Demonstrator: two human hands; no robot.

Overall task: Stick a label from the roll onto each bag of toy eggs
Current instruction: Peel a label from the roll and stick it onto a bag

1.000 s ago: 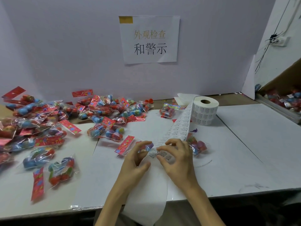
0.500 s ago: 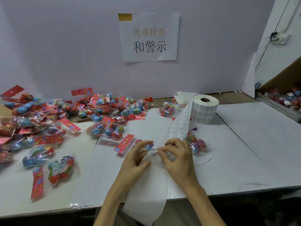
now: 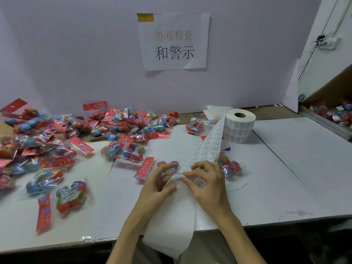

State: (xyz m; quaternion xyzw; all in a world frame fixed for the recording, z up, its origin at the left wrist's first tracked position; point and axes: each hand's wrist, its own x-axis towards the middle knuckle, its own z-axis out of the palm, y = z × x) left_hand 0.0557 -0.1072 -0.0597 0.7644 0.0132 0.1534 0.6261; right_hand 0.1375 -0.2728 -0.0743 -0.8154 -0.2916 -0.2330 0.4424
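White paper: one label roll (image 3: 239,128), one strip (image 3: 208,149), dozens of egg bags (image 3: 122,128). Left hand (image 3: 158,185), right hand (image 3: 208,184): narrow grip on strip, unchanged.

1. The label roll (image 3: 239,128) is white with a brown card core. It stands on end on the far right-of-middle part of the table (image 3: 285,168).
2. The label strip (image 3: 207,149) runs from the roll toward the near edge, raised off the table. It is three labels wide with small black print. The left hand (image 3: 158,187) and right hand (image 3: 207,183) pinch it where the printed labels end.
3. The bare backing paper (image 3: 171,225) hangs over the near edge of the table.
4. One clear bag of toy eggs (image 3: 231,167) lies just right of the strip. Another bag with a red header card (image 3: 144,168) lies left of it, partly hidden.
5. A single bag (image 3: 197,126) lies just left of the roll.
6. A loose pile of bags (image 3: 123,126) covers the left half of the table. The eggs in them are mostly red and blue.
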